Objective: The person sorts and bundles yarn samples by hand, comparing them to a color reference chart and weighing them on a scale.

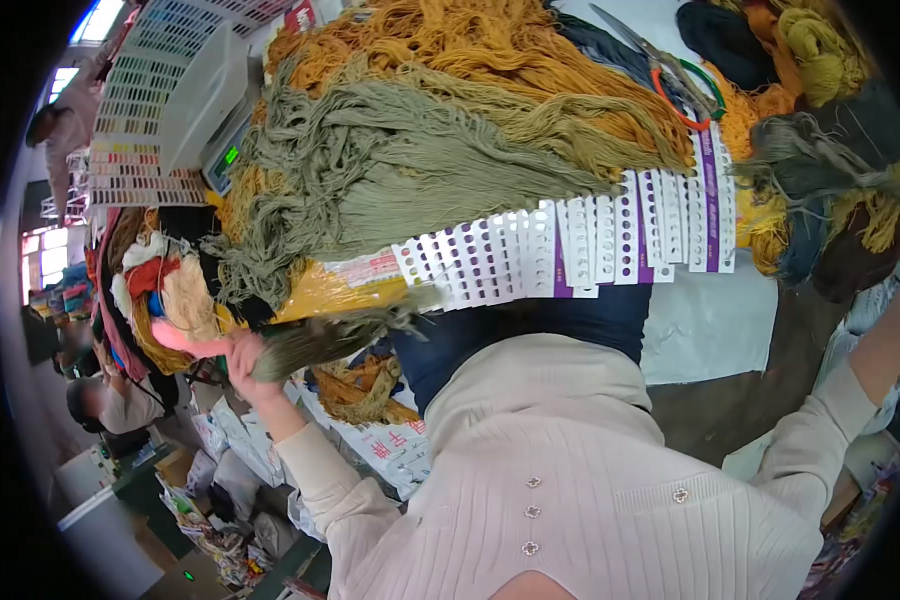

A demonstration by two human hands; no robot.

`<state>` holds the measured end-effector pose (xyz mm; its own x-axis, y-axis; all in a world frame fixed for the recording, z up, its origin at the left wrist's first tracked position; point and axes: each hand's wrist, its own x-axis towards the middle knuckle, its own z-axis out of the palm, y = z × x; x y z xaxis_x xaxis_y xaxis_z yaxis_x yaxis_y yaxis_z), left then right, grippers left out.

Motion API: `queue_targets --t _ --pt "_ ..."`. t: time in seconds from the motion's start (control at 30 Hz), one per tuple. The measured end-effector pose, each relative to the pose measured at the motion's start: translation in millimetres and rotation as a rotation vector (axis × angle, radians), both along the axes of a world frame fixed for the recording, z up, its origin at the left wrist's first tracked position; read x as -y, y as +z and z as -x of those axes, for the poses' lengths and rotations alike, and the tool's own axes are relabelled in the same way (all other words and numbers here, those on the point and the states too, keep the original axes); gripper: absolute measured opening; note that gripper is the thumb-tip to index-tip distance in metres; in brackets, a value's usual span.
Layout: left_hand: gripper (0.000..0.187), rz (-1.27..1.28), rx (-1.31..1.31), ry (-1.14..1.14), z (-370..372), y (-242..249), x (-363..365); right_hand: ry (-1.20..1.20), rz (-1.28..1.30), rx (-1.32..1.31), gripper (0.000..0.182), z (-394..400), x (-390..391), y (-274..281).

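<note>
— Olive-green yarn bundle (320, 340), where is it?

— In my left hand (232, 352), fingers clamped round its near end, held out left of the white and purple sample cards (580, 250).

— And the right hand?

— Out of view; only my cream sleeve (820, 430) shows.

— How far along?

— One bundle pulled, I judge; the big olive and mustard yarn heap (440, 130) on the surface remains unsorted.

At nine o'clock the left hand (232, 356) grips an olive yarn bundle (335, 335); punched cards (580, 245) fan toward three o'clock.
</note>
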<state>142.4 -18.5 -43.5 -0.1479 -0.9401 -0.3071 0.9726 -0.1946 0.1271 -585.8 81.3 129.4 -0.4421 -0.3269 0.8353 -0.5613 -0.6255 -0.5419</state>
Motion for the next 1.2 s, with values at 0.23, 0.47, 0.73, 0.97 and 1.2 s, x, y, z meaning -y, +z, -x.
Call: queue_targets --t 0.23,0.47,0.73,0.97,1.2 --pt "0.019 -0.145 0.166 -0.726 279.2 24.0 32.2 0.286 -0.982 0.549 0.008 -100.6 46.8 -168.4" --pt "0.019 0.144 1.032 -1.143 422.3 -1.1 9.9 0.028 -0.985 0.298 0.009 -146.7 42.2 -232.7" --pt "0.012 0.412 1.325 -1.185 459.4 -66.3 8.7 -0.115 -0.947 0.017 0.013 -156.2 38.2 -241.2" --pt "0.008 0.410 1.192 -1.281 432.9 -56.9 18.2 -0.022 -0.988 -0.392 0.037 -171.3 22.5 -234.1" --pt "0.007 0.151 1.113 -1.091 443.8 -46.1 8.0 0.145 -1.034 -0.284 0.036 -170.0 17.4 -222.3"
